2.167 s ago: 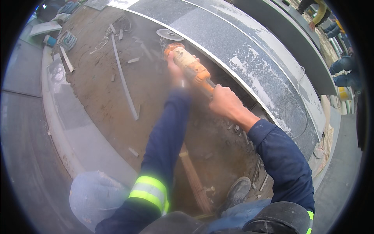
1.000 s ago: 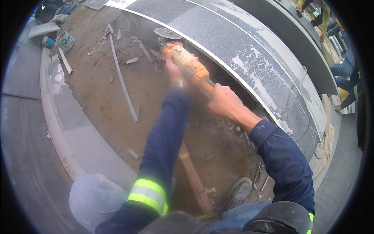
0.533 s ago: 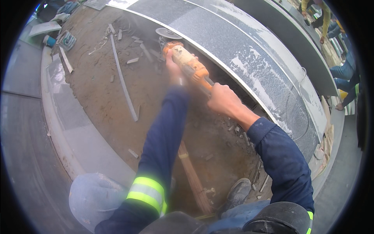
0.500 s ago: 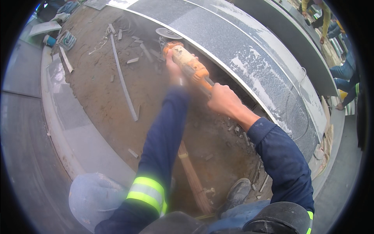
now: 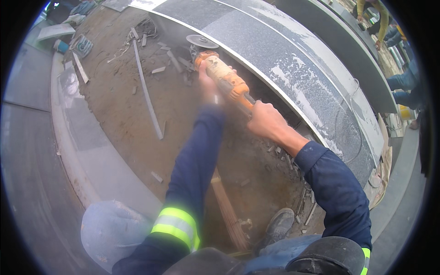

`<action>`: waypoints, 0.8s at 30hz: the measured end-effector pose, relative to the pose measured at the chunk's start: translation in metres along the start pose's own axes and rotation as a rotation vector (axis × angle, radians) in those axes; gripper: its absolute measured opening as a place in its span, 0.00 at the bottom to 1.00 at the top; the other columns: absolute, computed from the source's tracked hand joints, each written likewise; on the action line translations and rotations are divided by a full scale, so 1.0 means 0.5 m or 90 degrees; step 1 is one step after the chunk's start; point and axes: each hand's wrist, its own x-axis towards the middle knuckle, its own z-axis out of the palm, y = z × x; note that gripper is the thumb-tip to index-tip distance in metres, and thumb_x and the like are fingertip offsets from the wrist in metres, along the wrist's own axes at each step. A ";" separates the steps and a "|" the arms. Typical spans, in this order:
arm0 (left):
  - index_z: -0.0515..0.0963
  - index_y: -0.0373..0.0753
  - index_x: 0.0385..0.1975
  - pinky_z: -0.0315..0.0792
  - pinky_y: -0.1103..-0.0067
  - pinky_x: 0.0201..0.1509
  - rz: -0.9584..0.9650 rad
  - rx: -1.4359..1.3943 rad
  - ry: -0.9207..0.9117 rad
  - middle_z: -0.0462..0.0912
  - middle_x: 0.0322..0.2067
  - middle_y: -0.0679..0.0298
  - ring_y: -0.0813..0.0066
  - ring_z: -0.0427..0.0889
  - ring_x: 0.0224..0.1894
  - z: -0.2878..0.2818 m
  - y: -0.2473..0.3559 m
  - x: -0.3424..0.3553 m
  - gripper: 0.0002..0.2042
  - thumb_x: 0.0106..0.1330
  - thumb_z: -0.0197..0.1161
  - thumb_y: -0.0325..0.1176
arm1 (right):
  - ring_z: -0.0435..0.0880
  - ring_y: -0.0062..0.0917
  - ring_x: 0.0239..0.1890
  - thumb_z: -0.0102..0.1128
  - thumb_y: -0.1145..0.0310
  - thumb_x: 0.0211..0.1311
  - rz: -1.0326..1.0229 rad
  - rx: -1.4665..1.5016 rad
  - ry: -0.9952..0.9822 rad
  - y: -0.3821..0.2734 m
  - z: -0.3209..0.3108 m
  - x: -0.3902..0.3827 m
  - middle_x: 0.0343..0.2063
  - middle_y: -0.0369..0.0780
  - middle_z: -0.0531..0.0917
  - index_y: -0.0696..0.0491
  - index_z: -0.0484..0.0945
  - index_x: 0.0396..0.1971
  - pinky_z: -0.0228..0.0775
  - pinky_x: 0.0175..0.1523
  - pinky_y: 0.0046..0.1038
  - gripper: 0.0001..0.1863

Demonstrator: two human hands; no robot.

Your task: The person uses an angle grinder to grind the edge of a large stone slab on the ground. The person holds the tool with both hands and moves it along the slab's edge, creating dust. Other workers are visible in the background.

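Note:
An orange angle grinder [image 5: 228,79] is held out in front of me in both hands. My left hand [image 5: 207,81] wraps round its front body close to the head, with the fingers partly behind the tool. Farther back, my right hand [image 5: 268,120] is closed round the rear handle. The round grinding disc [image 5: 202,41] sits at the far end, by the white edge of a grey stone slab [image 5: 261,50]. Whether the disc touches that edge I cannot tell. Dust hazes the air around my left forearm.
Stone strips and offcuts [image 5: 147,89] lie on the dirt below. A wooden post [image 5: 229,213] stands between my legs, near my shoe [image 5: 279,224]. Another slab [image 5: 87,123] curves along the left. A bucket [image 5: 82,47] is at the far left; other people work at the upper right.
The grinder and both hands have shifted slightly right and nearer in the picture. At the right edge, a co-worker's hand has moved lower and is now mostly out of sight.

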 end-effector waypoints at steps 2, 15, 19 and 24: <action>0.67 0.31 0.54 0.82 0.58 0.39 0.003 0.005 0.001 0.80 0.36 0.45 0.48 0.85 0.36 -0.001 0.000 -0.002 0.38 0.64 0.55 0.65 | 0.85 0.52 0.50 0.58 0.74 0.57 0.004 0.003 -0.008 0.000 -0.001 -0.002 0.45 0.60 0.84 0.67 0.76 0.48 0.79 0.54 0.45 0.19; 0.67 0.32 0.53 0.82 0.58 0.39 -0.035 -0.018 0.012 0.80 0.35 0.46 0.49 0.84 0.37 0.010 0.004 -0.004 0.37 0.63 0.56 0.65 | 0.85 0.54 0.47 0.58 0.73 0.54 -0.021 0.027 0.020 0.006 0.004 0.002 0.39 0.65 0.83 0.72 0.76 0.44 0.78 0.51 0.45 0.20; 0.67 0.31 0.53 0.82 0.58 0.38 -0.015 0.006 0.017 0.80 0.35 0.46 0.49 0.84 0.37 0.008 0.010 0.004 0.37 0.63 0.56 0.65 | 0.85 0.51 0.50 0.59 0.74 0.57 0.010 0.026 -0.011 -0.008 0.001 0.015 0.45 0.59 0.84 0.66 0.77 0.47 0.79 0.54 0.44 0.18; 0.67 0.32 0.53 0.83 0.57 0.37 -0.012 0.018 0.005 0.80 0.34 0.46 0.49 0.85 0.36 0.000 0.012 0.029 0.37 0.63 0.55 0.65 | 0.85 0.51 0.50 0.58 0.74 0.57 0.026 0.007 -0.023 -0.016 -0.002 0.032 0.46 0.60 0.84 0.67 0.76 0.48 0.79 0.55 0.44 0.19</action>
